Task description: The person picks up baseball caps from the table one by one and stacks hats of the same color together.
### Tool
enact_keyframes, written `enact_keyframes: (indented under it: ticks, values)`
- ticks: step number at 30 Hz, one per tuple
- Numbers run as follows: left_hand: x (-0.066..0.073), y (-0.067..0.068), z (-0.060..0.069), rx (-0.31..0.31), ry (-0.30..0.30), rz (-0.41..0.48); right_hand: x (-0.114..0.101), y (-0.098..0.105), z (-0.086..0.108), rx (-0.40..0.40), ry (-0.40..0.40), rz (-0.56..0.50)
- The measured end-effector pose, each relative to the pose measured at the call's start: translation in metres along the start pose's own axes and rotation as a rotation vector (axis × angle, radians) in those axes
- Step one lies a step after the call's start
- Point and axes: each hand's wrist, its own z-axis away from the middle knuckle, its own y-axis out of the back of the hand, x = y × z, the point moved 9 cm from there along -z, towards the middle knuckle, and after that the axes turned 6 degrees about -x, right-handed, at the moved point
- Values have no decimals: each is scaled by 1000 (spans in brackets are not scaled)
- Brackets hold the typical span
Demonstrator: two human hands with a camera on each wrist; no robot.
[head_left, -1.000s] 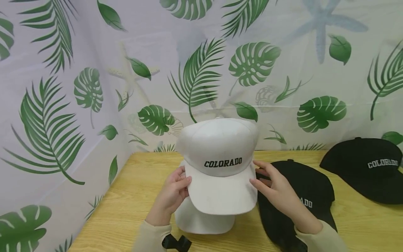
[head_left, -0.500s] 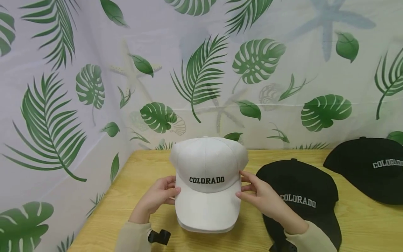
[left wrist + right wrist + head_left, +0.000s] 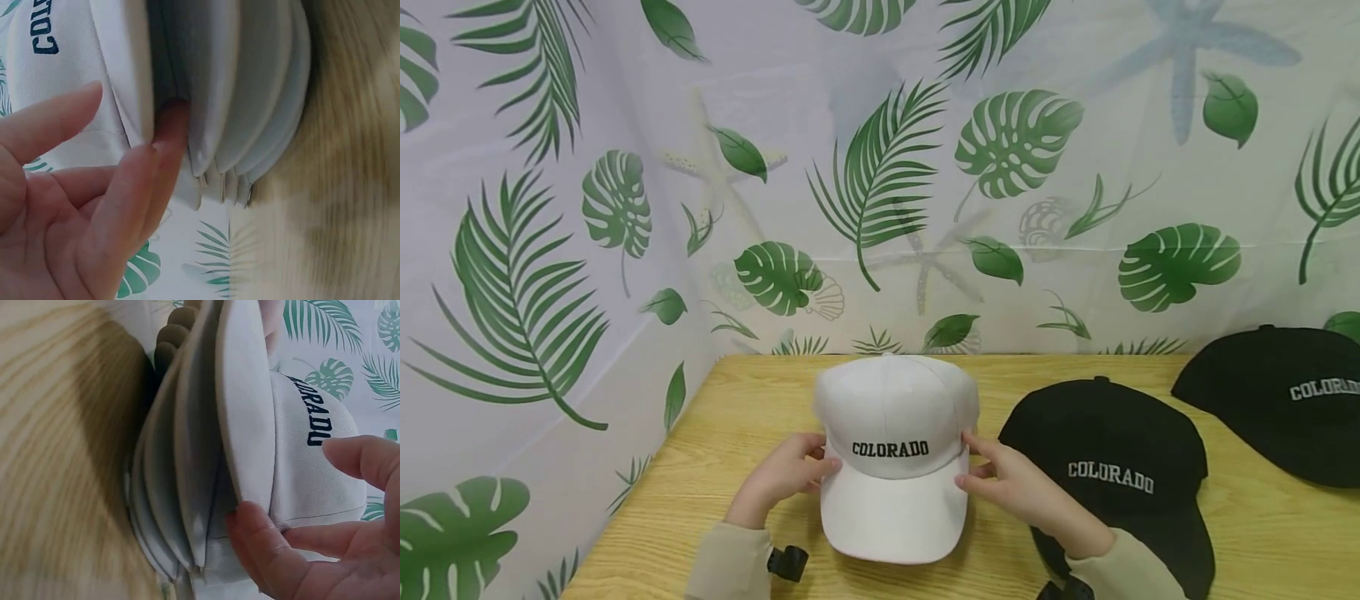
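Note:
A white baseball cap (image 3: 892, 518) with black COLORADO lettering sits upright, brim toward me, on top of a stack of white caps. Several stacked brims (image 3: 265, 94) show beneath it in the left wrist view. My left hand (image 3: 784, 477) holds the top cap at the left side of its brim, fingertips tucked under the edge. On the opposite side, my right hand (image 3: 1026, 493) holds it, with fingers at the brim's edge and the thumb beside the crown in the right wrist view. Most of the lower caps are hidden from the head view.
Right of the stack lies a black COLORADO cap (image 3: 1108, 442). Another black cap (image 3: 1285, 400) is farther right, cut off by the frame. The wooden table (image 3: 700, 500) meets a leaf-print cloth (image 3: 1060, 275) at its back and left.
Both hands have lowered the white cap, bringing it down and slightly left onto the stack. The lower brim seen separately a second ago is now covered in the head view.

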Motion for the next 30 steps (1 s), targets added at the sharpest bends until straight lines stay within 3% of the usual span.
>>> enact_keyframes:
  ticks: [6,15,18,22,25,30]
  values:
    - [-3,-3,0,-49,2,-29,12,-6,-4,-50,-40,-21]
    - [-7,1,1,-58,23,-10,14,-1,-5,-14,-61,-14]
    - [-8,8,-2,-13,28,-3,14,9,-6,57,-62,-12]
    - [-13,22,-8,102,36,28,15,28,-7,161,-76,5]
    - [-15,32,-13,178,26,99,14,39,-10,198,-65,-41]
    - [-24,37,-30,200,-24,238,16,49,-23,216,-61,-193]
